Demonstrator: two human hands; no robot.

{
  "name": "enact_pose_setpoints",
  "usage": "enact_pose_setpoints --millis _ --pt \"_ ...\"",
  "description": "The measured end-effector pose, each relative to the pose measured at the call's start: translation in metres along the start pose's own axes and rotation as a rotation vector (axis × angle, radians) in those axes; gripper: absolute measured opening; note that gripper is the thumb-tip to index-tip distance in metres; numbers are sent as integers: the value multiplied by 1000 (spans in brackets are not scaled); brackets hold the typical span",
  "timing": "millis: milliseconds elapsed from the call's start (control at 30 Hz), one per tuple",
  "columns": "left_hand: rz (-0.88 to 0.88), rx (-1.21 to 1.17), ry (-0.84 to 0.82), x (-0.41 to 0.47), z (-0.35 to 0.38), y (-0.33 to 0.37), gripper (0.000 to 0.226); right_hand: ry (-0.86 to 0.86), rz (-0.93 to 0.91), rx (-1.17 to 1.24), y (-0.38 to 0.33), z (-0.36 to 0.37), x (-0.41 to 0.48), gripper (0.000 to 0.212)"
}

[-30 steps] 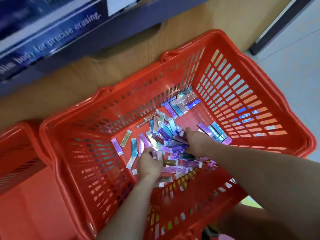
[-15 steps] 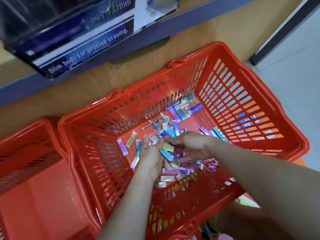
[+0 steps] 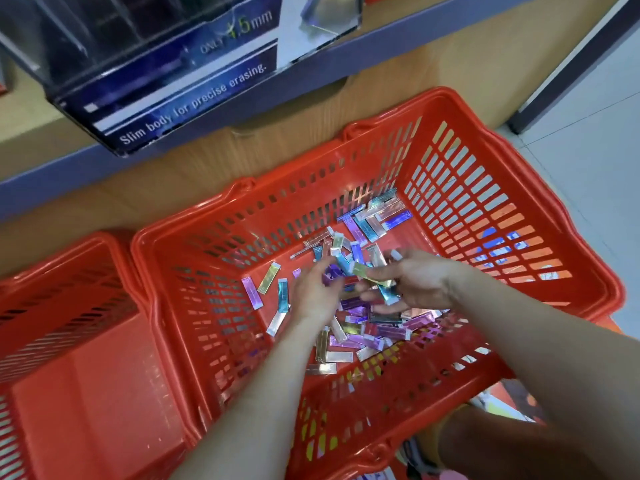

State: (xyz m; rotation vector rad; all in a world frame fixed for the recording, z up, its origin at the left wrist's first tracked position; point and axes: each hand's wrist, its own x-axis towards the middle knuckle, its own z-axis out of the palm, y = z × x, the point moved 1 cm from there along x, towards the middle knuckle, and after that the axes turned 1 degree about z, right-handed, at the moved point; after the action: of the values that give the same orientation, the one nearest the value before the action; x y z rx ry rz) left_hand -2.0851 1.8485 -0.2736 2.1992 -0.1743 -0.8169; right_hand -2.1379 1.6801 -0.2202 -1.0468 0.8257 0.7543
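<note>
Inside the basket (image 3: 445, 95), the right hand (image 3: 420, 280) loosely grasps shiny packs (image 3: 372, 276); the left hand's (image 3: 311, 296) grip is unclear; packs may slip out.

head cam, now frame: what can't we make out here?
- The left hand, head view: its fingers are blurred, so whether it holds anything cannot be told.
- The packets in the middle of the pile: hidden under the right hand, which grips a few, and under both forearms.
- Print on the packets: too small, and lost in glare.
- The second basket: cut off by the left and bottom edges.
</note>
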Motion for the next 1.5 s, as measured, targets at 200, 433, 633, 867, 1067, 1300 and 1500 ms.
enact_pose_setpoints --millis 200,433,633,867,1067,1300,1500 --pt "266 797 -167 5 35 -14 65 87 -73 -39 -4 -16 -4 23" --pt "94 614 -50 5 18 -11 32 298 -55 157 -1 -6 2 16" --pt "-331 -828 -19 -32 -29 39 28 296 -129 145 -16 22 -23 8" --pt "-89 -931 12 -107 -76 111 16 167 -460 -33 -50 76 -93 20" --pt "171 -818 101 -162 -113 154 15 116 -559 -97 -65 113 -158 29" --pt "451 -529 363 -187 -166 196 12 -52 -616 170 -93 156 -216 15" --pt "504 -664 465 -193 -220 232 6 -83 -735 230 -143 175 -242 18"
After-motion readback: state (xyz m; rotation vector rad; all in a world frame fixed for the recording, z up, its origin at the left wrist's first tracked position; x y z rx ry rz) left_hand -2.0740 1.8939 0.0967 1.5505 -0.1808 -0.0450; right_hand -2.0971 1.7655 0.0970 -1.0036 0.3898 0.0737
